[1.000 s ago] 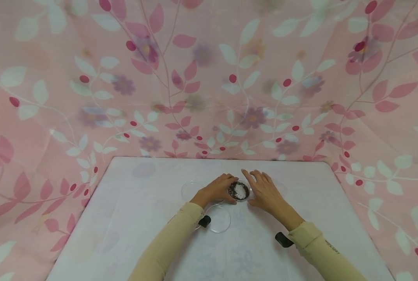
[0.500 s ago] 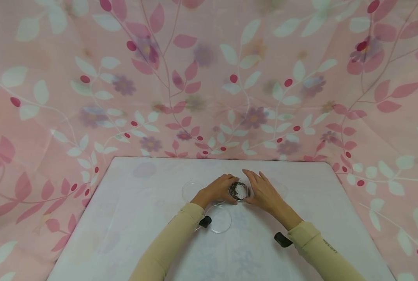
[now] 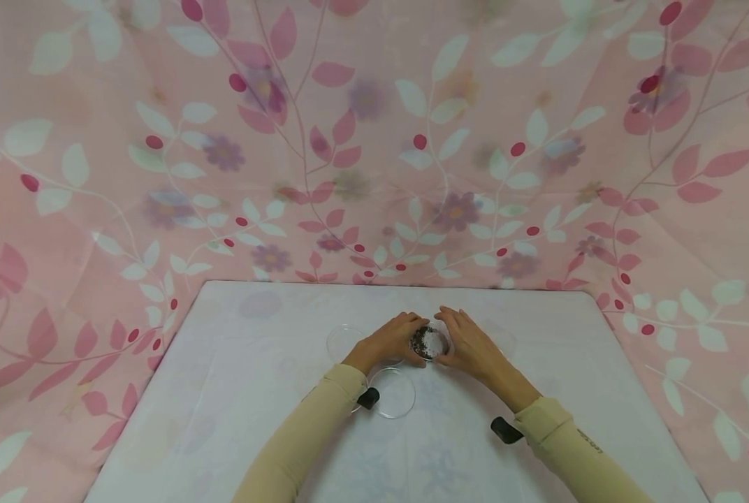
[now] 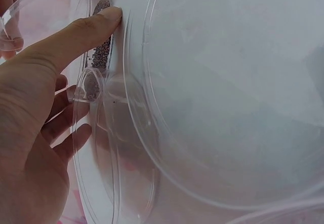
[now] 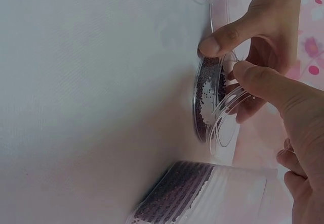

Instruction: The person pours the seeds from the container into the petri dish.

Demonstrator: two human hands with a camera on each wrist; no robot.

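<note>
Both my hands, left hand [image 3: 390,340] and right hand [image 3: 471,344], pinch the round clear dish [image 3: 429,342] of dark beads mid-table [image 3: 236,363]; bare white cloth all around.

1. The curtain [image 3: 374,140] is pink, printed with white and deep pink leaves, red berries and faded purple flowers.
2. The table [image 3: 236,391] is white with a faint pale-blue floral print.
3. The dish [image 3: 429,342] is clear, filled with dark purple-brown beads and a white patch in the middle.
4. The empty dishes [image 3: 392,392] are clear and colourless.
5. The sleeves [image 3: 305,436] are pale beige; the wrist cameras [image 3: 367,397] are black.
6. The bag [image 5: 202,193] is clear, dark purple beads along one side.
</note>
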